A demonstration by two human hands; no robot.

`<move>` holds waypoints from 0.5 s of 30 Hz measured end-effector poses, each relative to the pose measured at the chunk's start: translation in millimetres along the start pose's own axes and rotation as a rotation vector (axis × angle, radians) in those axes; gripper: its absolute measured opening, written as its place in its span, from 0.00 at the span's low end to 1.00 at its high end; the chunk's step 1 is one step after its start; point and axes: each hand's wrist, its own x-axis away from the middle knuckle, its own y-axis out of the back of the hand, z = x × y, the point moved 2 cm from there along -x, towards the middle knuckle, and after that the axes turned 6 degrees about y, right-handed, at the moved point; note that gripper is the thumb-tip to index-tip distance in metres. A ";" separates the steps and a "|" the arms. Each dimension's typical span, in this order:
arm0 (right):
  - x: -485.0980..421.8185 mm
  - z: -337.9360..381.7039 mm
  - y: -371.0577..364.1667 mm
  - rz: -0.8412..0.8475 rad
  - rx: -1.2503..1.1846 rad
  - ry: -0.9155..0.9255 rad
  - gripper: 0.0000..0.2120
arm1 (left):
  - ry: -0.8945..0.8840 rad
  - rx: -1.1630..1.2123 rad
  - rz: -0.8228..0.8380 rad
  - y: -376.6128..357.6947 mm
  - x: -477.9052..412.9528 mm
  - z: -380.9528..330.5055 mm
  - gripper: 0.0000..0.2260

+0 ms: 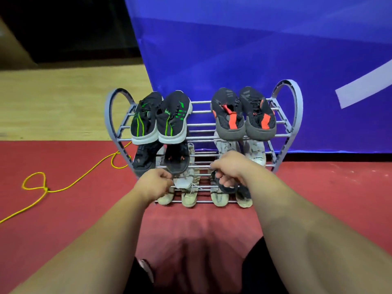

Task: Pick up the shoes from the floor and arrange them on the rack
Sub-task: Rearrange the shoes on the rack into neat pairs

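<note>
A grey metal shoe rack [297,107] stands on the red floor with three tiers. Its top tier holds a black-and-green pair [161,117] on the left and a black-and-orange pair [244,115] on the right. The middle tier carries a black pair [148,158] and a whitish pair [254,151]. Beige shoes [188,198] sit on the bottom tier. My left hand [154,181] pinches a white shoe [184,181] at the bottom tier's left. My right hand [229,166] grips a dark grey shoe [229,188] at the bottom tier's right.
A blue banner [254,49] hangs right behind the rack. A yellow cord [53,187] loops over the red floor [63,219] to the left. Wooden flooring [63,102] lies further back. My knees in dark shorts show at the bottom edge.
</note>
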 end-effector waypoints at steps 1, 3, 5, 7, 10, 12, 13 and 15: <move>-6.3 5.5 -11.4 0.013 0.000 -0.001 0.11 | 0.040 0.036 -0.019 9.3 -3.9 10.7 0.03; -19.0 13.9 -33.2 0.034 0.016 -0.004 0.09 | 0.111 0.124 -0.058 26.9 -13.4 25.8 0.07; -29.9 20.1 -53.9 0.053 0.039 -0.016 0.08 | 0.193 0.322 -0.082 43.5 -17.8 30.7 0.06; -41.0 26.1 -72.0 0.055 0.036 -0.041 0.08 | 0.268 0.500 -0.119 58.6 -21.1 33.1 0.13; -60.2 27.4 -95.3 0.016 -0.051 -0.126 0.11 | 0.383 0.673 -0.146 70.4 -37.0 47.2 0.25; -72.3 23.9 -110.3 -0.010 -0.139 -0.196 0.15 | 0.476 0.722 -0.157 70.1 -51.9 59.4 0.16; -77.6 21.6 -116.8 -0.016 -0.174 -0.233 0.17 | 0.519 0.717 -0.148 68.4 -60.0 66.0 0.14; -84.8 18.3 -128.8 -0.007 -0.275 -0.307 0.21 | 0.568 0.737 -0.126 63.5 -73.4 75.0 0.14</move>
